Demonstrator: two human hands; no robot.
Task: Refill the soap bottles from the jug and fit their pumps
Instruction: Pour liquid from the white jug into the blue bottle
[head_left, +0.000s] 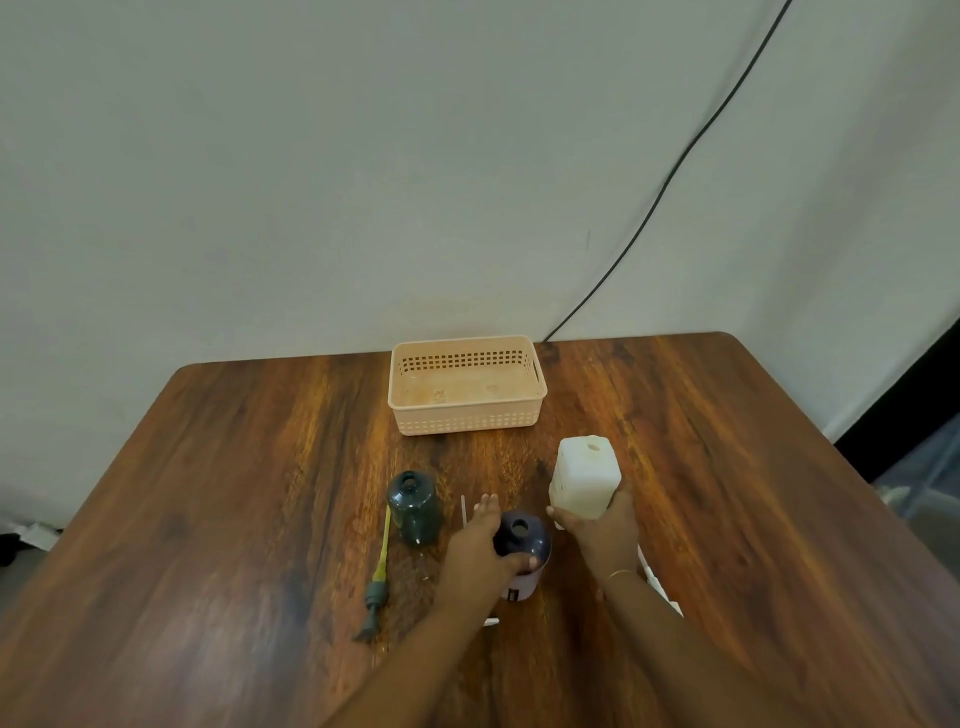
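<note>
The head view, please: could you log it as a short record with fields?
left hand: steadying the purple bottle, open, no pump
right hand: gripping the white jug, upright, uncapped
green bottle: open, free-standing
green pump: lying on table
basket: behind the bottles, nothing in it

both hands (480, 545) (605, 525) reach forward, fingers seemingly curled.

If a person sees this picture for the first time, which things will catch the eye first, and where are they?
Near the front centre of the wooden table, the right hand grips a white square plastic jug, while the left hand steadies an open dark purple round bottle. Left of them stands an open dark green round bottle beside a lying green pump with yellow tube. A peach plastic basket sits by the wall.
</note>
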